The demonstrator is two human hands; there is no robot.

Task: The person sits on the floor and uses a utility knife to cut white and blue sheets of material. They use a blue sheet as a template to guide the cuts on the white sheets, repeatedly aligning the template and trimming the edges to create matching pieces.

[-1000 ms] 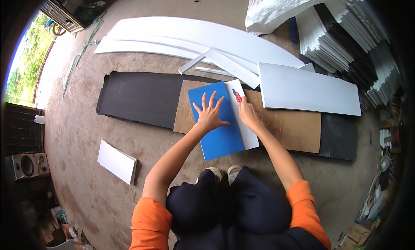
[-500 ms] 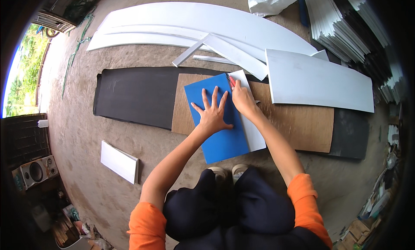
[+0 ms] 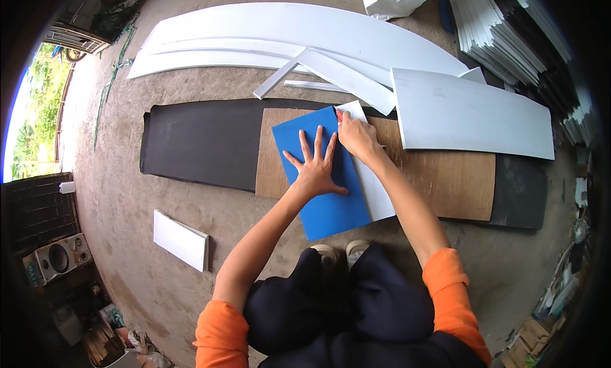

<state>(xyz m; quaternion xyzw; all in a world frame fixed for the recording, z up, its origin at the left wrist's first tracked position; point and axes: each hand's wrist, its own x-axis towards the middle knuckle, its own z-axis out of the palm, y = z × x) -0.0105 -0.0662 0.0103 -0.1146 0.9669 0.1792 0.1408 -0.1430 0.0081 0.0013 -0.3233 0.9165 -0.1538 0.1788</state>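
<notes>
Blue sheet (image 3: pixel 324 177) partly under hands

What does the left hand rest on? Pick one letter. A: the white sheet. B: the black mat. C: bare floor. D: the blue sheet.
D: the left hand lies flat with fingers spread on the blue sheet, while the right hand works at that sheet's right edge, over the white sheet.

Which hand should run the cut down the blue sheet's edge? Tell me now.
Right. The right hand already holds a red tool at the blue sheet's top right edge; the left hand lies flat, pinning it.
</notes>
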